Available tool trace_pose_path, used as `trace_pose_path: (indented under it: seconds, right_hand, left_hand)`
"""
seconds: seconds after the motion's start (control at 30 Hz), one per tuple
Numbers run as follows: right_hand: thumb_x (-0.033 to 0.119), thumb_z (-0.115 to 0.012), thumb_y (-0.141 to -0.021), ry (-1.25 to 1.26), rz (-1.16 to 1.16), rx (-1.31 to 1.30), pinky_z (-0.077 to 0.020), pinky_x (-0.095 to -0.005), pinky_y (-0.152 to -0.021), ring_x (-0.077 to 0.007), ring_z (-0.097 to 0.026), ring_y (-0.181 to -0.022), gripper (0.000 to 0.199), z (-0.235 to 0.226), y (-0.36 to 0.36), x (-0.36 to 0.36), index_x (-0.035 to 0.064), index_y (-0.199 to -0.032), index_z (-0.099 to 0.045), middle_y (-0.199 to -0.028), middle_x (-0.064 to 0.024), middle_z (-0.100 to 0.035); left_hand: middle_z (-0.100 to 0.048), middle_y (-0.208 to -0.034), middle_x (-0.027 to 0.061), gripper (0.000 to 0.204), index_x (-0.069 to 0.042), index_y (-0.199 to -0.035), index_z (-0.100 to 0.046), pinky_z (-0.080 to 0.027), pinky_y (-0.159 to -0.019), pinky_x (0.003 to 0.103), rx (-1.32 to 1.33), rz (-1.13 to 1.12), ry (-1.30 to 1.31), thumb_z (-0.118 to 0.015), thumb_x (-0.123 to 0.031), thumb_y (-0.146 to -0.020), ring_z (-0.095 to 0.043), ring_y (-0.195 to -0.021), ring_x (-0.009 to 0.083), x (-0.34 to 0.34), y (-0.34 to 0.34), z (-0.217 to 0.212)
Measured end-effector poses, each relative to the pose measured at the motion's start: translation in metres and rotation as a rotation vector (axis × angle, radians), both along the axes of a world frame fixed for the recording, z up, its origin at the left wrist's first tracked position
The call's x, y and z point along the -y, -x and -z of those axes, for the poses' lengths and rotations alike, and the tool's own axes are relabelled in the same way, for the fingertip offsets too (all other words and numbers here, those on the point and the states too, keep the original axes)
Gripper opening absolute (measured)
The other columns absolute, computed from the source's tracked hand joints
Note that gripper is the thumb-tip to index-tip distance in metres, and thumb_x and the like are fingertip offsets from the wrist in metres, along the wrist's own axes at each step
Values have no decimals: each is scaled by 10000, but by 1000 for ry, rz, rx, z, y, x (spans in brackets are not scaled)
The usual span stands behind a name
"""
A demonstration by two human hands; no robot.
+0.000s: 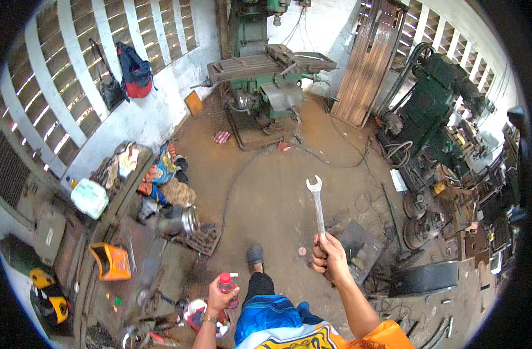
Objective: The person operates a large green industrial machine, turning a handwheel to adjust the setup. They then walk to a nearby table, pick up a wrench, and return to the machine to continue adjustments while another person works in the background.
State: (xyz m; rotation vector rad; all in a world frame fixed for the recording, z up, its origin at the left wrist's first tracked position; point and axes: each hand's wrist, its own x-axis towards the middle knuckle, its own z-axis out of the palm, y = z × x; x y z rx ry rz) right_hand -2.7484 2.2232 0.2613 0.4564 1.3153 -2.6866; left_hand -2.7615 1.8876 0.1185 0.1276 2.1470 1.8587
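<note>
My right hand is closed round the lower end of a silver wrench, whose open-ended jaw points up and away from me. Low and to the left, my left hand grips a small red bottle with a white nozzle. Its fingers cover much of the bottle's body. Both hands are held out in front of me above the floor, well apart from each other.
Ahead stands a green milling machine; another green machine is at the right. A cable crosses the brown floor. On the left are a bench with an orange container and a pale green case. Metal parts crowd the right.
</note>
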Motion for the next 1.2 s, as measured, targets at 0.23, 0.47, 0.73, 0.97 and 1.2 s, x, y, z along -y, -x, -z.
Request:
trace_pose_path:
  seconds: [0.23, 0.47, 0.73, 0.97, 1.2]
  right_hand:
    - [374, -425, -1016, 286, 126, 146, -182, -235, -369, -56, -183, -431, 287, 19, 224, 3, 111, -904, -452, -585, 58, -247]
    - [388, -436, -1009, 306, 143, 134, -213, -224, -371, -54, -220, -433, 305, 38, 397, -33, 105, -897, -458, -582, 62, -263]
    - [452, -525, -958, 332, 181, 242, -176, -214, -324, -36, -226, -396, 325, 83, 641, -98, 137, -876, -535, -564, 89, -323]
    - [392, -478, -1002, 82, -78, 136, -159, -206, -285, -29, -188, -379, 285, 46, 835, -94, 140, -869, -479, -565, 73, -282]
    - [426, -451, -1006, -52, -305, 143, -146, -208, -275, -31, -166, -371, 287, 12, 915, -10, 157, -905, -471, -569, 68, -258]
  left_hand:
    - [-657, -802, 21, 351, -20, -1016, -627, -514, -723, 286, -223, -11, 8, -789, -135, -727, -616, -744, 105, -59, 281, -50]
    - [-648, -782, 21, 352, -18, -1030, -612, -505, -673, 256, -267, 28, -36, -776, -99, -729, -598, -699, 88, -105, 525, -112]
    - [-572, -860, 0, 549, -111, -1261, -532, -426, -479, 234, -155, -250, -62, -795, -166, -782, -516, -582, 75, -114, 707, -70]
    - [-522, -1231, 98, 591, -60, -1341, -375, -447, -957, 357, -319, -1027, -58, -696, -96, -845, -529, -1100, 176, 59, 695, -96]
    - [-556, -1232, 121, 576, -11, -1284, -417, -460, -983, 357, -513, -1866, 420, -735, -20, -803, -563, -1114, 209, 176, 589, -141]
